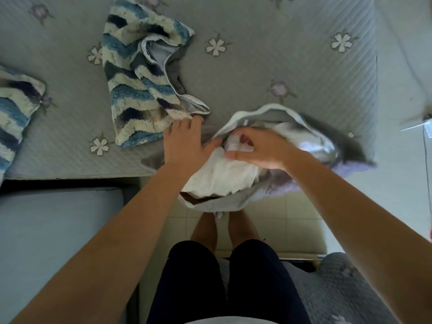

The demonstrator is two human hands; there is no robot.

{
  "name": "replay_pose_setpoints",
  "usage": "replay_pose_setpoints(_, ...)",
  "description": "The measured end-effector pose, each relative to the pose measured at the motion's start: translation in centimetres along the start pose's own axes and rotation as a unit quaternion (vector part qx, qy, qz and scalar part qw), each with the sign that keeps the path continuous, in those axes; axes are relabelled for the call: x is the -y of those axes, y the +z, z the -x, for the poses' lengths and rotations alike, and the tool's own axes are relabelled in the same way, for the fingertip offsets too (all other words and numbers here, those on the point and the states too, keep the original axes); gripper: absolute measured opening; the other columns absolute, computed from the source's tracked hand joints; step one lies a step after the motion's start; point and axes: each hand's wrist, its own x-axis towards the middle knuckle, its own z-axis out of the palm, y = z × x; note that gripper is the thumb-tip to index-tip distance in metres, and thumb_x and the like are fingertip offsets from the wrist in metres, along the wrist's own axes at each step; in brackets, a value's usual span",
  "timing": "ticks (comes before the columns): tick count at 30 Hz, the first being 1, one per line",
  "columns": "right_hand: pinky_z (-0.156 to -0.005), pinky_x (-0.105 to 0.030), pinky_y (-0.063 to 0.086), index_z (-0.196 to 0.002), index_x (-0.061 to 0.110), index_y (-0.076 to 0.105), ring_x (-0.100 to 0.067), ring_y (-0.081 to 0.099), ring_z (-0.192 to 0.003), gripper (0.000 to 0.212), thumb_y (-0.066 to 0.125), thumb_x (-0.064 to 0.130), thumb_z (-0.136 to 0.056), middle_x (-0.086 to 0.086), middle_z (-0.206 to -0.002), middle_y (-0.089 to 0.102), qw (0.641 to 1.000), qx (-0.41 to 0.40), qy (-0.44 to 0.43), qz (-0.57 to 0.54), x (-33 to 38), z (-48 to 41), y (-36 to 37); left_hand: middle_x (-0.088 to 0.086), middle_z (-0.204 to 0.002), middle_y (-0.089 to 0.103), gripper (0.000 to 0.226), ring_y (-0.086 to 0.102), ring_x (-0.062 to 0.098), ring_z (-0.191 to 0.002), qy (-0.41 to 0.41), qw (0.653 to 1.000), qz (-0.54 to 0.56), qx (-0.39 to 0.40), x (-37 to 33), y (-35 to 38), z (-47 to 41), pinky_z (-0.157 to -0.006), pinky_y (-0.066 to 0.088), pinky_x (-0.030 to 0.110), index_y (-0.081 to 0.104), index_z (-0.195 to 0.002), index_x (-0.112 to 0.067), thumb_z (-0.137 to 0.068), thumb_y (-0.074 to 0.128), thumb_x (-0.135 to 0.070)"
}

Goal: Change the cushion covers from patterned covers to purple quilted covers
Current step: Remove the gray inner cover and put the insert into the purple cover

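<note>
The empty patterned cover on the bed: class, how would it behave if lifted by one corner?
Probably floppy: the patterned cover lies crumpled on the bed, its open edge folded back. Likely light: it looks flat and empty, unlike the white insert the right hand grips. Its tufted pile seems grippy, not slippery.

Purple cover (350, 168) — insert (222, 174) half inside

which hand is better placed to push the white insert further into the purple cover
Right, probably. The right hand grips the white insert at the mouth of the purple cover. The left hand lies flat beside it, better suited to steadying the cover.
</note>
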Motion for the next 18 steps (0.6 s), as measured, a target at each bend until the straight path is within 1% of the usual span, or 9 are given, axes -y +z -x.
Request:
replay_pose_setpoints(2, -0.071, -0.031, 0.038, -0.094, 0.018, 0.059, -0.024, 0.06, -0.088, 0.048, 0.06, 0.065, -0.085, 0.0, -0.091, 0.063, 0.996, -0.07, 0.024, 0.05, -1.6, 0.1, -0.2, 0.013, -0.128, 0.055, 0.066, 0.051, 0.035, -0.116, 0.004, 0.999, 0.013, 0.05, 0.1, 1.5, 1.5, -0.097, 0.04, 0.048, 0.049, -0.129, -0.015, -0.089, 0.042, -0.068)
replay_pose_setpoints(3, -0.069, -0.032, 0.038, -0.081, 0.016, 0.056, -0.027, 0.059, -0.084, 0.045, 0.059, 0.06, -0.088, -0.001, -0.081, 0.061, 0.993, -0.09, 0.048, 0.052, -2.5, 0.2, -0.3, 0.014, -0.131, 0.052, 0.064, 0.05, 0.036, -0.118, 0.009, 0.999, 0.018, 0.045, 0.0, 2.0, 2.2, -0.098, 0.04, 0.048, 0.048, -0.131, -0.015, -0.091, 0.043, -0.064)
replay_pose_setpoints(4, -0.07, -0.035, 0.04, -0.078, 0.015, 0.055, -0.029, 0.059, -0.085, 0.044, 0.057, 0.058, -0.091, -0.004, -0.08, 0.06, 0.992, -0.104, 0.063, 0.044, -3.2, 0.4, -0.4, 0.015, -0.133, 0.051, 0.061, 0.05, 0.036, -0.119, 0.021, 0.999, 0.016, 0.024, -0.2, 2.2, 2.7, -0.098, 0.04, 0.049, 0.048, -0.132, -0.014, -0.092, 0.044, -0.06)
replay_pose_setpoints(6, -0.086, -0.04, 0.043, -0.106, 0.01, 0.059, -0.034, 0.057, -0.104, 0.043, 0.052, 0.051, -0.096, -0.014, -0.11, 0.061, 0.99, -0.121, 0.062, 0.034, -4.4, 0.7, -0.3, 0.017, -0.134, 0.051, 0.056, 0.05, 0.036, -0.119, 0.073, 0.995, 0.017, -0.064, -1.2, 1.8, 3.0, -0.098, 0.041, 0.049, 0.052, -0.13, -0.014, -0.093, 0.046, -0.056)
replay_pose_setpoints(7, -0.093, -0.041, 0.041, -0.122, 0.008, 0.053, -0.036, 0.054, -0.114, 0.046, 0.05, 0.047, -0.099, -0.017, -0.125, 0.056, 0.99, -0.126, 0.058, 0.037, -4.8, 0.8, -0.3, 0.016, -0.133, 0.052, 0.057, 0.05, 0.035, -0.118, 0.115, 0.988, 0.02, -0.1, -1.8, 1.5, 2.9, -0.098, 0.04, 0.048, 0.055, -0.129, -0.015, -0.093, 0.047, -0.059)
replay_pose_setpoints(9, -0.101, -0.042, 0.038, -0.135, 0.008, 0.044, -0.037, 0.05, -0.123, 0.049, 0.046, 0.043, -0.101, -0.018, -0.138, 0.048, 0.987, -0.141, 0.062, 0.044, -5.1, 0.8, -0.8, 0.015, -0.133, 0.052, 0.073, 0.049, 0.033, -0.12, 0.204, 0.974, 0.017, -0.099, -2.7, 0.7, 2.9, -0.102, 0.036, 0.049, 0.057, -0.13, -0.02, -0.085, 0.046, -0.076)
replay_pose_setpoints(13, -0.094, -0.044, 0.044, -0.125, 0.01, 0.055, -0.038, 0.054, -0.112, 0.04, 0.06, 0.036, -0.095, -0.016, -0.127, 0.055, 0.967, -0.227, 0.079, 0.089, -5.1, 1.2, -2.7, 0.019, -0.152, 0.031, 0.11, 0.027, 0.036, -0.141, 0.274, 0.96, -0.059, -0.007, -3.0, 0.2, 2.5, -0.111, 0.019, 0.062, 0.042, -0.143, -0.031, -0.058, 0.036, -0.101)
replay_pose_setpoints(16, -0.078, -0.042, 0.05, -0.107, 0.01, 0.063, -0.038, 0.058, -0.098, 0.03, 0.072, 0.031, -0.087, -0.016, -0.113, 0.058, 0.925, -0.351, 0.044, 0.14, -5.9, 3.4, -3.3, 0.021, -0.153, 0.025, 0.101, 0.026, 0.04, -0.14, 0.243, 0.963, -0.11, -0.022, -2.3, 0.6, 1.2, -0.108, 0.025, 0.063, 0.037, -0.144, -0.031, -0.064, 0.051, -0.09)
replay_pose_setpoints(18, -0.072, -0.039, 0.049, -0.098, 0.011, 0.065, -0.035, 0.06, -0.087, 0.038, 0.069, 0.047, -0.087, -0.014, -0.098, 0.061, 0.93, -0.331, 0.006, 0.158, -7.2, 5.2, -3.0, 0.022, -0.151, 0.027, 0.088, 0.03, 0.043, -0.136, 0.181, 0.974, -0.138, -0.014, -2.3, 0.7, 0.6, -0.105, 0.029, 0.06, 0.033, -0.146, -0.03, -0.074, 0.055, -0.077)
